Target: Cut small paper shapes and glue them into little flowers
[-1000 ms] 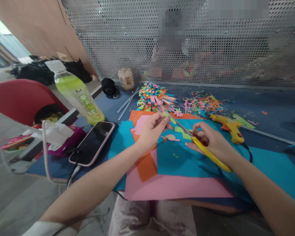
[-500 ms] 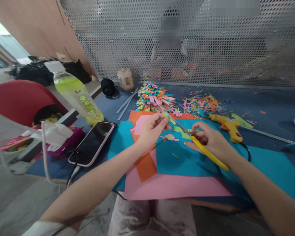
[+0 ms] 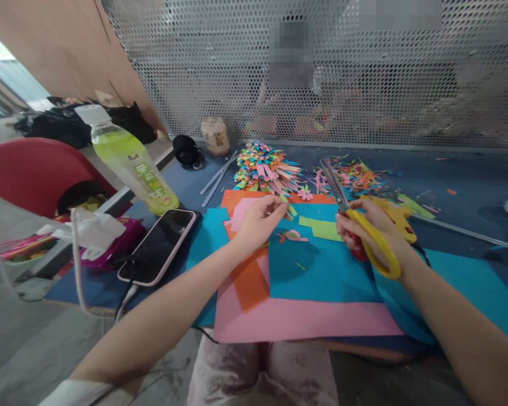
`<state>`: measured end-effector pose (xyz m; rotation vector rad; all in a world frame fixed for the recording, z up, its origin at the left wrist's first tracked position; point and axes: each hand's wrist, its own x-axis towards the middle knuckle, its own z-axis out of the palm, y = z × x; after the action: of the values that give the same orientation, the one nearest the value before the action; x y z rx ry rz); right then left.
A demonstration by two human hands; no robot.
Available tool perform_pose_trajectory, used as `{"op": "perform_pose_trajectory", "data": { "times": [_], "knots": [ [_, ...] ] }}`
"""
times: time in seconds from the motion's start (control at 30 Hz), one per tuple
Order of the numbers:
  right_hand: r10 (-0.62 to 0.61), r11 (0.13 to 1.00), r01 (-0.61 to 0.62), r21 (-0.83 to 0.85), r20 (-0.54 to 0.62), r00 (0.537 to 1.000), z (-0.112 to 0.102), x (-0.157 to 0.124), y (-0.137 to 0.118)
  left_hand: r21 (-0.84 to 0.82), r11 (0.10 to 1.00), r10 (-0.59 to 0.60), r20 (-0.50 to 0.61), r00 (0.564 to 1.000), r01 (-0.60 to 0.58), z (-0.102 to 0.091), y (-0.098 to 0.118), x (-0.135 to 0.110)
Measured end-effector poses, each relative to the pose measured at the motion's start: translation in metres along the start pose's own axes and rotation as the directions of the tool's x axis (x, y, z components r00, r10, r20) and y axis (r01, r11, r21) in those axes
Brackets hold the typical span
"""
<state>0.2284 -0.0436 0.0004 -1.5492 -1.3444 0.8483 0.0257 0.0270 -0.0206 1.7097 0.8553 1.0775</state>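
Observation:
My left hand [image 3: 258, 221] pinches a small green paper strip [image 3: 288, 206] above the blue, orange and pink paper sheets [image 3: 317, 270] on the table. My right hand [image 3: 370, 234] grips yellow-and-red-handled scissors [image 3: 366, 231], whose blades point up and away toward the mesh screen, apart from the strip. A green paper piece [image 3: 322, 228] and a small pink paper flower [image 3: 293, 235] lie on the blue sheet between my hands. A heap of folded coloured paper bits [image 3: 265, 166] sits just beyond.
A green drink bottle [image 3: 129, 160] and a charging phone [image 3: 161, 243] lie at the left. A yellow glue gun [image 3: 400, 217] rests behind my right hand, paper scraps [image 3: 355, 176] beyond it. A perforated metal screen [image 3: 364, 84] closes the back; a red chair [image 3: 38, 169] stands left.
My right hand has pulled the scissors away from the green strip and swung the blades upward. My left hand has stayed almost in place with the strip.

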Motion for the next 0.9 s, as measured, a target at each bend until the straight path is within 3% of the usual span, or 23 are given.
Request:
{"op": "perform_pose_trajectory", "data": {
  "times": [0.13,0.23,0.43,0.67,0.9],
  "knots": [
    [-0.098,0.981,0.081,-0.179,-0.089,0.991,-0.003,0.002,0.005,0.419,0.905,0.075,0.011,0.997,-0.072,-0.008,-0.009,0.004],
    [-0.103,0.971,0.078,-0.225,-0.099,0.99,-0.004,0.003,0.007,0.573,0.814,0.086,0.039,0.996,-0.093,-0.013,-0.015,0.007],
    [-0.094,0.966,0.074,-0.25,-0.067,0.993,-0.003,0.006,0.016,0.664,0.742,0.051,0.084,0.995,-0.095,-0.013,-0.021,0.009],
    [-0.08,0.963,0.063,-0.263,-0.055,0.995,-0.002,0.008,0.024,0.746,0.664,-0.07,0.129,0.989,-0.051,-0.014,-0.029,0.014],
    [-0.064,0.964,0.052,-0.263,-0.039,0.997,-0.002,0.008,0.024,0.763,0.642,-0.023,0.113,0.993,-0.072,-0.014,-0.026,0.013]
  ]
}}
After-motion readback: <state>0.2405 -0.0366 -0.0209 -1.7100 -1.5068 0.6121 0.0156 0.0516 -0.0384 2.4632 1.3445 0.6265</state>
